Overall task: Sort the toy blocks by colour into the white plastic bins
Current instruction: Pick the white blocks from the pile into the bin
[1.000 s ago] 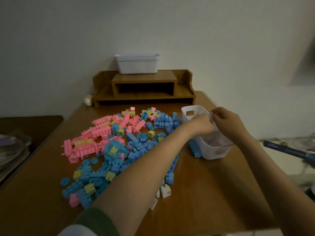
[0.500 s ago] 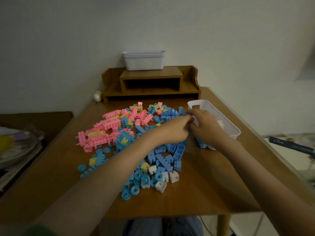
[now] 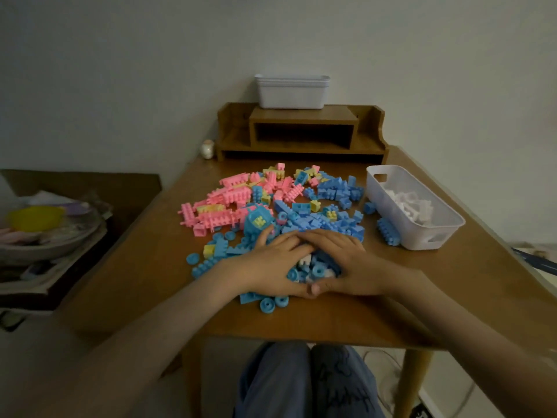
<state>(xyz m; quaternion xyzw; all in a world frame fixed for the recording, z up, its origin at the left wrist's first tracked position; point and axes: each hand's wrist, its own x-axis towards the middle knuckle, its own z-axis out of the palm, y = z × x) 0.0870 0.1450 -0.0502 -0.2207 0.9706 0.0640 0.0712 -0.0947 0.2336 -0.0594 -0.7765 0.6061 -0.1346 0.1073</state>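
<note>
Whereas the left hand (image 3: 271, 263) and right hand (image 3: 346, 260) were at the near end of the bin (image 3: 388, 200) half a second ago, both now lie by the front edge of the desk (image 3: 452, 297). Judged from this, one drop is done and a fresh gathering begins.

- desk: brown wood, smooth.
- shelf (image 3: 301, 128): wooden, at the back edge; carries spare bins (image 3: 292, 93), stacked, white plastic.
- bin: right edge, white, oblong, slotted handles; holds white blocks (image 3: 413, 206) only.
- blocks (image 3: 301, 206): studded plastic in pastel pink, blue and yellow; spread over the desk's centre, unsorted.
- hands: cupped together round a heap (image 3: 313, 270) of blue and white pieces, fingers overlapping, thumbs touching.
- wheels (image 3: 267, 305): blue, round, holed; loose beside the thumbs.
</note>
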